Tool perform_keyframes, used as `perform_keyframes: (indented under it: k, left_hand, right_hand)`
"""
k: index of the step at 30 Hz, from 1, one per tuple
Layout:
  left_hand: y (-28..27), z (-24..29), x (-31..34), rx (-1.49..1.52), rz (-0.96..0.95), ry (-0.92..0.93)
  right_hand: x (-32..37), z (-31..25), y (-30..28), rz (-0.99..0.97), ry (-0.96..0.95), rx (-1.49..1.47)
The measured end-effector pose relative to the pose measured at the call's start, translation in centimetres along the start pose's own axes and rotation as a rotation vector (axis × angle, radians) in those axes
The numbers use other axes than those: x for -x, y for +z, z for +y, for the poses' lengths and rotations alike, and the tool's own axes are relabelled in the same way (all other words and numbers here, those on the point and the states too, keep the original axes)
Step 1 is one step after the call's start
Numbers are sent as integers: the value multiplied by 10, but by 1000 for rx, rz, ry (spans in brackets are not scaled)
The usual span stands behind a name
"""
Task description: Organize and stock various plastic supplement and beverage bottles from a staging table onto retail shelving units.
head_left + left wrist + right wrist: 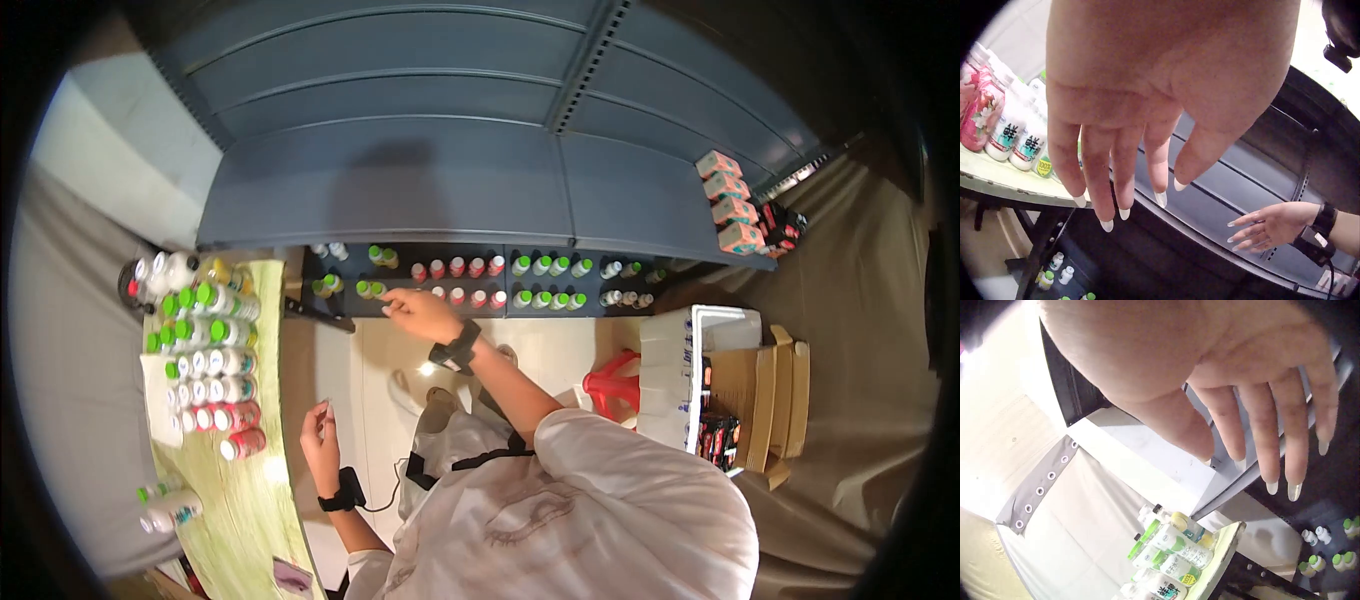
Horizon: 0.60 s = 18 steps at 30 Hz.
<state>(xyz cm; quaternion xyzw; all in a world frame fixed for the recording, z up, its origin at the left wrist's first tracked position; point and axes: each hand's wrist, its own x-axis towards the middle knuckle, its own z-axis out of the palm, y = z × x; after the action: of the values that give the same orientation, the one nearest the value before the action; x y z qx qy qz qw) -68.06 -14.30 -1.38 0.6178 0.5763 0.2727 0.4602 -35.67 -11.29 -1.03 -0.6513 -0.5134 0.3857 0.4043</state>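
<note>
My right hand (425, 315) reaches over the front of the low shelf (400, 252), near green-capped bottles (370, 289). Its fingers are extended and apart in the right wrist view, and nothing is in them. My left hand (320, 452) hangs in the air beside the light green table (225, 480). In the left wrist view its fingers (1124, 169) are loosely extended and hold nothing. On that table stand rows of bottles: green-capped ones (207, 297), white ones (232, 361) and pink ones (243, 444).
Pink-capped bottles (457, 267) and more green-capped bottles (542, 265) line the low shelf. Pinkish boxes (733, 212) are stacked at the grey shelf's right end. A red stool (612, 386), a white bin (668, 380) and an open cardboard box (790, 400) stand at my right.
</note>
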Motion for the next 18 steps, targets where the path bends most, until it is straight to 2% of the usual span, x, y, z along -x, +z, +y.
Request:
perform_keyframes:
  k: [2, 6, 8, 9, 10, 12, 14, 15, 18]
  left_hand:
    - [-10, -6, 8, 39, 40, 30]
    - [-26, -16, 24, 72, 147, 21]
    - [-31, -25, 31, 74, 196, 0]
    - [-35, -27, 34, 74, 217, -8]
    - [-39, -24, 38, 67, 226, -33]
    - [-46, -19, 44, 57, 240, -80]
    - [-54, -29, 46, 44, 259, -81]
    - [-57, -29, 47, 37, 265, -82]
    - [-70, -24, 50, 92, 292, -87]
  right_hand:
    - [-4, -3, 2, -69, 10, 25]
    - [-11, -16, -13, -29, -30, -17]
    - [-16, -19, -25, -18, 91, -97]
    - [-10, -42, -39, -30, 145, -113]
    - [-17, -27, -35, 62, -52, -144]
    - [-18, -13, -47, 95, 5, -102]
    - [-24, 7, -55, 129, -56, -58]
    - [-17, -19, -62, 113, 90, -40]
    - [-28, 7, -66, 176, -117, 3]
